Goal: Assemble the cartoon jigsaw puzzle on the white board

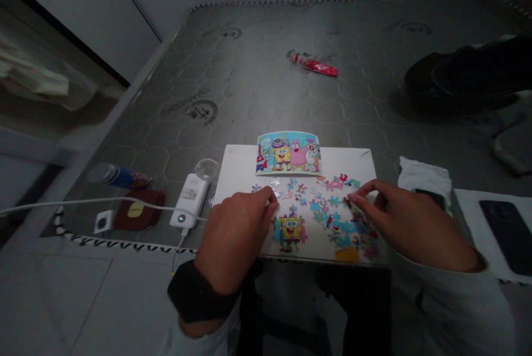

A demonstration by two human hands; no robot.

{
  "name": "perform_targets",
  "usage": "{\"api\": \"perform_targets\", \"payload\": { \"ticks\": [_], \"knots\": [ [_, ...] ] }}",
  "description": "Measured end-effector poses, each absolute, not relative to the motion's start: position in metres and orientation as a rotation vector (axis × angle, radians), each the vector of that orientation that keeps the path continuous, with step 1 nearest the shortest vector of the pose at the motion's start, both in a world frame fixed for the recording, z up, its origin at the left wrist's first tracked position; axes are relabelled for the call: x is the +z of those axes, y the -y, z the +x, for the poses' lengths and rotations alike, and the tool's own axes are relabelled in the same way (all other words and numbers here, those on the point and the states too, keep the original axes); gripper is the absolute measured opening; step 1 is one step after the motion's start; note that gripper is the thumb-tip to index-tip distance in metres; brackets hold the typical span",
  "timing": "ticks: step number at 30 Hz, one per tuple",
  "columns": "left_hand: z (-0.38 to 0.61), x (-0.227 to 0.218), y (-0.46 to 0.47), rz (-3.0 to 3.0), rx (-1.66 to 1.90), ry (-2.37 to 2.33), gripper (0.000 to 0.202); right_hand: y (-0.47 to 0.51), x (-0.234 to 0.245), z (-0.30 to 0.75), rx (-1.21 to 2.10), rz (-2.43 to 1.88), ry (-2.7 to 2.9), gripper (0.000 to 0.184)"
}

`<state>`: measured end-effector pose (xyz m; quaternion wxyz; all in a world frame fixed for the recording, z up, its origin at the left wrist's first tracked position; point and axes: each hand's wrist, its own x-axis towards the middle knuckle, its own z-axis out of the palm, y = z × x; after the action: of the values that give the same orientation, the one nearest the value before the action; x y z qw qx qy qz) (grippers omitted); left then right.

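Note:
A partly joined jigsaw puzzle (290, 230) showing a yellow cartoon sponge lies near the front edge of a white board (236, 164). Just left of it is my left hand (239, 228), thumb and index finger closed together at its upper left corner; what they pinch, if anything, is hidden. Loose puzzle pieces (343, 228) are scattered over the board's right half. Above their right side my right hand (403, 220) has its thumb and forefinger bent into a pinch, too dim to show what is between them. A colourful cartoon picture card (288, 154) stands behind the pieces.
Left of the board are a white power bank (190, 201) with a cable, a brown box (139, 210) and a can (131, 177). White tissue (424, 172) and a white phone box (469, 217) lie right. A red packet (313, 64) and a dark bag (465, 79) are farther back.

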<state>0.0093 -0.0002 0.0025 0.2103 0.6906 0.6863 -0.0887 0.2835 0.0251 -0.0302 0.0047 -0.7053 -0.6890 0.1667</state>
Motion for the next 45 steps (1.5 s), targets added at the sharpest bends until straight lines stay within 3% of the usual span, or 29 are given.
{"api": "perform_targets", "payload": {
  "ticks": [26,45],
  "knots": [
    [0.010,0.004,0.001,1.902,-0.198,-1.933,0.017,-0.041,-0.048,0.293,0.415,-2.193,1.985,0.040],
    [0.000,0.003,0.003,1.911,-0.138,-1.965,0.017,-0.047,-0.053,0.298,0.520,-2.225,2.002,0.033]
  ]
}}
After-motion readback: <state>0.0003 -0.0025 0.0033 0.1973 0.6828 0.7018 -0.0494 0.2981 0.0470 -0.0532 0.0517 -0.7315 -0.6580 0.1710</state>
